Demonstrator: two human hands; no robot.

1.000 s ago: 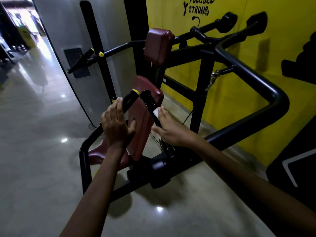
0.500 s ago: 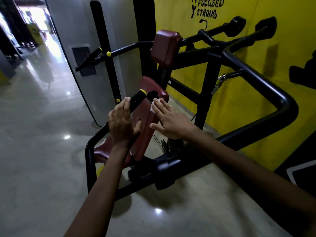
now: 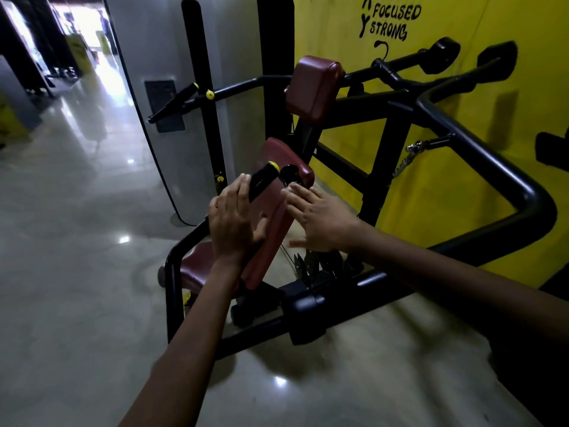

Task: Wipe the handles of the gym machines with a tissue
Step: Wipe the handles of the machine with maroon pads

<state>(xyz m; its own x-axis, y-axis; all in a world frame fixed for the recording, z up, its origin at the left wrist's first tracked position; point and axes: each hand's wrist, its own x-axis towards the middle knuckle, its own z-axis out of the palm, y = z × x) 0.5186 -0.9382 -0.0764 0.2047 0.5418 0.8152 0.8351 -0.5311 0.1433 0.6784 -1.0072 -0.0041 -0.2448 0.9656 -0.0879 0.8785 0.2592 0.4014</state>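
Observation:
Two black handles stick up side by side in front of the machine's maroon back pad (image 3: pixel 277 211). My left hand (image 3: pixel 234 223) is wrapped around the left handle (image 3: pixel 261 180), just below its yellow end cap. My right hand (image 3: pixel 320 220) lies with fingers stretched along the right handle (image 3: pixel 289 175), below its round black tip. A small white edge of the tissue (image 3: pixel 286 190) shows under those fingertips; the rest of it is hidden by the hand.
The machine's thick black frame tube (image 3: pixel 492 161) curves round on the right, close to the yellow wall (image 3: pixel 446 211). A maroon head pad (image 3: pixel 314 87) and another black handle (image 3: pixel 172 103) sit higher. A grey pillar (image 3: pixel 160 57) stands behind. Glossy floor (image 3: pixel 77 241) spreads left.
My right hand has slid up the right handle toward its tip, covering most of the tissue. My left hand has kept its grip on the left handle.

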